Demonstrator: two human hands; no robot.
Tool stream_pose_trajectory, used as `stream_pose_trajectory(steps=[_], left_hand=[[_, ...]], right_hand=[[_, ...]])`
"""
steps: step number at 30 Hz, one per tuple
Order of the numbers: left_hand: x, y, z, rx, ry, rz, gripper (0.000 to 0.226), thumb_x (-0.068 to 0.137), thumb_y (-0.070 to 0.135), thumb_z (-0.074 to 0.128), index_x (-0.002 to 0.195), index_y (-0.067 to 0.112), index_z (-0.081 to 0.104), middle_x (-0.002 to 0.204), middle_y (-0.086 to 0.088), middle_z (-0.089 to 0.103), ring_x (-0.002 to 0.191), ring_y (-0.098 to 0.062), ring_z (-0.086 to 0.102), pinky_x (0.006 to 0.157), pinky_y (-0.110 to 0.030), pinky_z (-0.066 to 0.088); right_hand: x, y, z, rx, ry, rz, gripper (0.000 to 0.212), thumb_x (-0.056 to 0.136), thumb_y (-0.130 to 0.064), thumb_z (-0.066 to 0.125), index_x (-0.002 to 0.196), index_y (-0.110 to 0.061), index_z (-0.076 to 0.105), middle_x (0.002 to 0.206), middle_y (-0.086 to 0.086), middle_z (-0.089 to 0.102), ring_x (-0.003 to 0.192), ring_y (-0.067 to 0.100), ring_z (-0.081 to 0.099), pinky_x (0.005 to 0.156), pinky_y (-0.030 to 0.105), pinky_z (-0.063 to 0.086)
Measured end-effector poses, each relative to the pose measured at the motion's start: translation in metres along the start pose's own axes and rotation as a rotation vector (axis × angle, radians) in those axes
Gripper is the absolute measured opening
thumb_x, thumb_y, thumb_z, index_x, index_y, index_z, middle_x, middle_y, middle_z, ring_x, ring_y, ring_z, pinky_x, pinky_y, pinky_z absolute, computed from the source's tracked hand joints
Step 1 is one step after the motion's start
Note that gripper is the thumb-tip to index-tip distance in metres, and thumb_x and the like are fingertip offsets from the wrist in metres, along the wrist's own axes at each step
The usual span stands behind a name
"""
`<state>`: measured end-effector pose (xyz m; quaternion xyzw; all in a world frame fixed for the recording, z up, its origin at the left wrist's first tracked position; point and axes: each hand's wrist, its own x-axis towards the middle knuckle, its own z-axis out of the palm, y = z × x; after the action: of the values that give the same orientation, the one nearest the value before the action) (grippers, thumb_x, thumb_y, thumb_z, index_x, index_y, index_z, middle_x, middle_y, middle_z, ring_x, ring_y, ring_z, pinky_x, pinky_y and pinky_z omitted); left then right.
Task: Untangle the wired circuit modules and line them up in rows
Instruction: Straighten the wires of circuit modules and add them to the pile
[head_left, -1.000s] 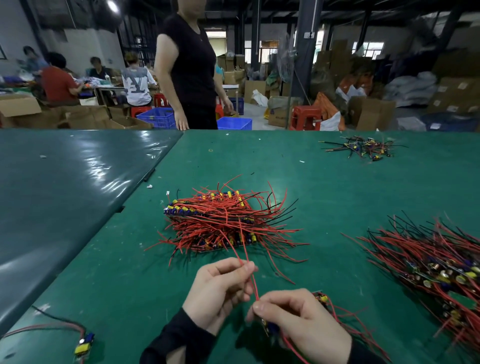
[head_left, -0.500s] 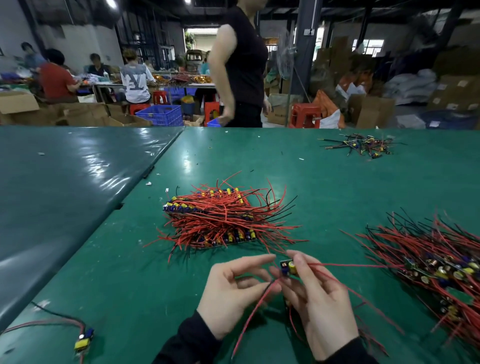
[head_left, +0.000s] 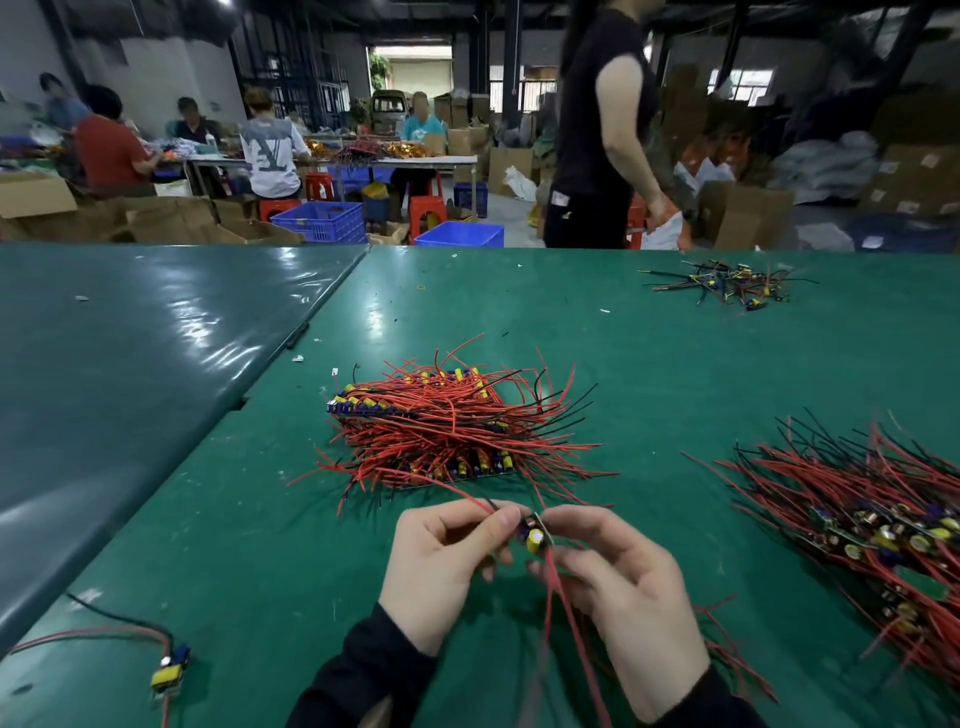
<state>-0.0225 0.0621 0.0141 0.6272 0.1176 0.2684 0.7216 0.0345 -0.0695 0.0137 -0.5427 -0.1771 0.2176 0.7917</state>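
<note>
Together, the left hand (head_left: 447, 561) and right hand (head_left: 618, 587) pinch one circuit module (head_left: 535, 535) between fingertips, just near of the lined-up module stack (head_left: 441, 426); a tangled pile (head_left: 883, 525) lies right.

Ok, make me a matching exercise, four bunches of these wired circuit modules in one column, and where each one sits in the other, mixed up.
Things
1. Single small circuit module with a yellow capacitor
2. Neat stack of red-wired modules in rows
3. Big loose tangle of red and black wired modules
4. Lone module with a yellow part and red and black leads

Places
A. Near left corner of the green table
B. Right edge of the table
C. Middle of the table
D. Held between the left hand and right hand

Pairs: 1-D, 2-C, 3-B, 4-A
</note>
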Motion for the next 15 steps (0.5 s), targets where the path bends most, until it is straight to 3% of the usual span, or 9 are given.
stream_pose_trajectory(steps=[2,5,9,12,15], left_hand=[[-0.0005,-0.0002,-0.0009,0.084,0.007,0.041,0.025,0.067,0.024,0.069,0.071,0.0,0.074,0.053,-0.002,0.061,0.046,-0.008,0.044,0.044,-0.016,0.034],[-0.003,0.0002,0.0024,0.122,-0.049,0.069,0.014,0.075,0.011,0.07,0.069,-0.002,0.073,0.058,0.002,0.066,0.049,-0.002,0.05,0.05,-0.013,0.039],[-0.0031,0.0001,-0.0001,0.247,-0.078,0.149,0.01,0.072,0.017,0.07,0.066,0.011,0.074,0.078,-0.007,0.072,0.074,-0.012,0.065,0.072,-0.021,0.048],[-0.0022,0.0036,-0.0028,0.245,-0.102,0.136,0.007,0.074,0.017,0.069,0.073,0.014,0.076,0.076,-0.005,0.073,0.071,-0.01,0.064,0.071,-0.018,0.048],[-0.0011,0.0039,-0.0051,0.19,-0.061,0.118,0.009,0.073,0.015,0.068,0.074,0.01,0.076,0.07,-0.004,0.071,0.066,-0.01,0.062,0.065,-0.02,0.049]], right_hand=[[0.0035,-0.0029,-0.0031,0.077,-0.013,0.153,0.023,0.086,0.007,0.051,0.08,-0.001,0.071,0.083,0.016,0.07,0.072,0.028,0.067,0.059,0.033,0.058],[0.0014,-0.007,0.0005,-0.01,-0.083,0.225,0.015,0.073,-0.015,0.067,0.078,-0.002,0.074,0.078,0.015,0.07,0.063,0.029,0.068,0.052,0.03,0.056],[-0.0008,-0.0046,0.0008,-0.125,-0.119,0.212,0.015,0.082,-0.008,0.062,0.074,-0.001,0.073,0.069,0.017,0.067,0.047,0.022,0.062,0.044,0.024,0.049],[-0.0009,-0.0037,0.0016,-0.141,-0.17,0.182,0.014,0.086,-0.004,0.057,0.08,-0.003,0.069,0.065,0.013,0.066,0.047,0.019,0.06,0.043,0.023,0.047],[-0.0024,-0.0037,0.0038,-0.198,-0.239,0.103,0.015,0.081,-0.015,0.059,0.087,-0.005,0.068,0.065,0.009,0.065,0.052,0.019,0.062,0.049,0.023,0.049]])
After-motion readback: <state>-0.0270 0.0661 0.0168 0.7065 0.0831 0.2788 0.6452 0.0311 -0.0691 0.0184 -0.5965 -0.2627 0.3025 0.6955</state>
